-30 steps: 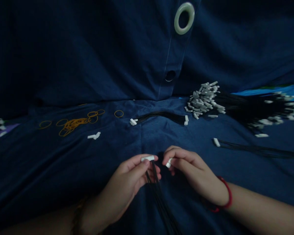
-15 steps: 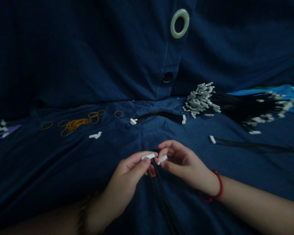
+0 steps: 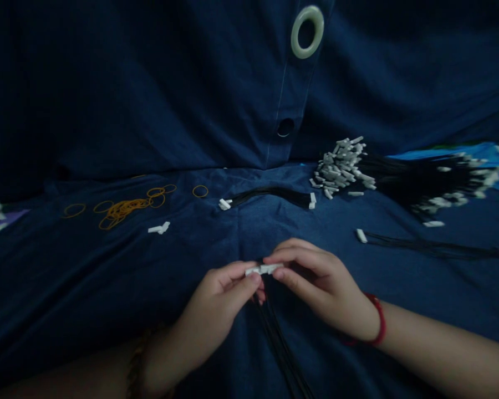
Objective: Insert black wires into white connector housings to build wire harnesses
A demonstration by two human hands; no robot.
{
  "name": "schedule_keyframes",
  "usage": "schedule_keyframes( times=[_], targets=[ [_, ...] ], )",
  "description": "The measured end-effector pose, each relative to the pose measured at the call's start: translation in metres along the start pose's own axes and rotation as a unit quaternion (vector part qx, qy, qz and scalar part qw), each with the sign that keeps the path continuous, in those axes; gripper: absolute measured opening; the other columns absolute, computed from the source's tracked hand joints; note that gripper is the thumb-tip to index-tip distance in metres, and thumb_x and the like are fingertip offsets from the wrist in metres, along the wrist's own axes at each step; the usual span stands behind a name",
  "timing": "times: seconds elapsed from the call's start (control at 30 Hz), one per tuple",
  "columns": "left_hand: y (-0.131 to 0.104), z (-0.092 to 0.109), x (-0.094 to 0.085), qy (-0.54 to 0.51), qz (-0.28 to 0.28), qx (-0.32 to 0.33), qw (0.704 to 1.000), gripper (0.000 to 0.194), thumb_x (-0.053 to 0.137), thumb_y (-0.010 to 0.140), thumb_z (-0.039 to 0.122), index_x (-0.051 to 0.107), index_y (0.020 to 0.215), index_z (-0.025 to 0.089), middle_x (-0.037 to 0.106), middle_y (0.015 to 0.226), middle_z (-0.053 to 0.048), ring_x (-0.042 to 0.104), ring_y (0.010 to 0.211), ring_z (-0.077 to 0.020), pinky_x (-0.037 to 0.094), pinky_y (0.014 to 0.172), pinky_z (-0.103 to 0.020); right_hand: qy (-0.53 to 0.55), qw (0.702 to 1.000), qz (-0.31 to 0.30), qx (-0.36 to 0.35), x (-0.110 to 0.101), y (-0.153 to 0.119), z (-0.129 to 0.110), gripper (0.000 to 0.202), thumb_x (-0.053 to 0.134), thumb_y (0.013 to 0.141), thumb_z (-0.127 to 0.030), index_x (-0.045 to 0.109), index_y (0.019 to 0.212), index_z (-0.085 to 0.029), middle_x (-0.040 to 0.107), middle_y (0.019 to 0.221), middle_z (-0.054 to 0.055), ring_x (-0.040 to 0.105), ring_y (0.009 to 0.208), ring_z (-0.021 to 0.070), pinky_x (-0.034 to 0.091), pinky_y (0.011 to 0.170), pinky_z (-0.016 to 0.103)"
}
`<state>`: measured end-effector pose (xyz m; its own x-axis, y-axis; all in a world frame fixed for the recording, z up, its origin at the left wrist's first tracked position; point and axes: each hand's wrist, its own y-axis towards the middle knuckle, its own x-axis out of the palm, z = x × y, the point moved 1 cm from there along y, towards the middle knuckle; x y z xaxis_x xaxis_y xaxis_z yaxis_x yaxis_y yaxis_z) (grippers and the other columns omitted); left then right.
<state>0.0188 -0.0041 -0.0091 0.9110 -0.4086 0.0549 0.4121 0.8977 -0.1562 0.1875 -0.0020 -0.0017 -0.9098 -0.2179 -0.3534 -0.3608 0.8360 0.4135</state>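
My left hand [image 3: 220, 302] pinches a white plastic connector [image 3: 253, 271] between thumb and fingers. Black wires [image 3: 276, 338] hang from beneath the connectors toward the bottom edge. My right hand [image 3: 320, 285], with a red band at its wrist, is closed on a second white connector [image 3: 271, 269] between thumb and index finger. The two connectors meet end to end or overlap; whether they are joined cannot be made out. Several small loose white connectors [image 3: 158, 228] lie on the cloth to the left of my hands.
Orange rubber bands [image 3: 127, 210] lie at the left. Behind my hands rests a short black wire bundle [image 3: 270, 193] with white ends. A large heap of wired connectors [image 3: 407, 183] sits at the right, with a separate cable [image 3: 424, 248] before it. Dark blue cloth [image 3: 87, 288] covers the surface.
My right hand has brought its connector against the one in my left hand, and its index finger now lies over the top. Before, a small gap separated them.
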Motion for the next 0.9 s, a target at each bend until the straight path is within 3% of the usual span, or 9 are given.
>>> schedule_keyframes(
  times=[0.2, 0.5, 0.7, 0.8, 0.9],
  targets=[
    [0.003, 0.001, 0.000, -0.088, 0.002, -0.035, 0.995, 0.015, 0.050, 0.081, 0.021, 0.061, 0.088, 0.012, 0.059, 0.075, -0.003, 0.054, 0.071, -0.0137, 0.042, 0.068, -0.027, -0.050, 0.998, 0.032, -0.006, 0.001, -0.002, 0.007, 0.016, 0.050, 0.085, -0.015, 0.062, 0.095, -0.018, 0.059, 0.090, 0.004, 0.055, 0.084, 0.0116, 0.045, 0.074, 0.023],
    [0.003, 0.003, -0.001, -0.060, 0.033, -0.032, 0.997, 0.012, 0.055, 0.079, 0.024, 0.056, 0.075, 0.013, 0.059, 0.068, -0.001, 0.056, 0.062, -0.0116, 0.044, 0.059, -0.023, -0.059, 0.997, 0.050, 0.011, 0.004, -0.003, 0.008, 0.014, 0.053, 0.083, -0.018, 0.062, 0.094, -0.019, 0.060, 0.090, 0.003, 0.057, 0.083, 0.0116, 0.045, 0.073, 0.022],
    [0.004, 0.008, 0.000, -0.059, 0.013, -0.082, 0.995, 0.012, 0.059, 0.075, 0.023, 0.054, 0.072, 0.013, 0.058, 0.063, -0.001, 0.058, 0.057, -0.0130, 0.045, 0.055, -0.024, -0.037, 0.998, 0.053, 0.019, 0.007, -0.005, 0.005, 0.009, 0.053, 0.084, -0.020, 0.060, 0.082, -0.016, 0.061, 0.079, 0.004, 0.057, 0.073, 0.0116, 0.046, 0.065, 0.022],
    [0.006, 0.009, -0.002, -0.075, -0.010, -0.092, 0.993, 0.013, 0.059, 0.076, 0.022, 0.055, 0.084, 0.013, 0.060, 0.075, -0.002, 0.060, 0.061, -0.0136, 0.047, 0.058, -0.027, -0.030, 0.998, 0.060, 0.016, 0.008, -0.004, 0.004, 0.007, 0.055, 0.083, -0.019, 0.060, 0.083, -0.016, 0.061, 0.081, 0.004, 0.057, 0.075, 0.0117, 0.046, 0.068, 0.023],
    [0.009, 0.006, -0.005, -0.106, -0.005, -0.070, 0.992, 0.026, 0.061, 0.074, 0.015, 0.055, 0.100, 0.014, 0.062, 0.088, -0.004, 0.060, 0.073, -0.0113, 0.046, 0.068, -0.023, -0.025, 0.998, 0.049, 0.012, 0.009, -0.004, 0.004, 0.006, 0.056, 0.082, -0.018, 0.062, 0.082, -0.016, 0.061, 0.082, 0.003, 0.057, 0.077, 0.0117, 0.046, 0.070, 0.023]
  ],
)
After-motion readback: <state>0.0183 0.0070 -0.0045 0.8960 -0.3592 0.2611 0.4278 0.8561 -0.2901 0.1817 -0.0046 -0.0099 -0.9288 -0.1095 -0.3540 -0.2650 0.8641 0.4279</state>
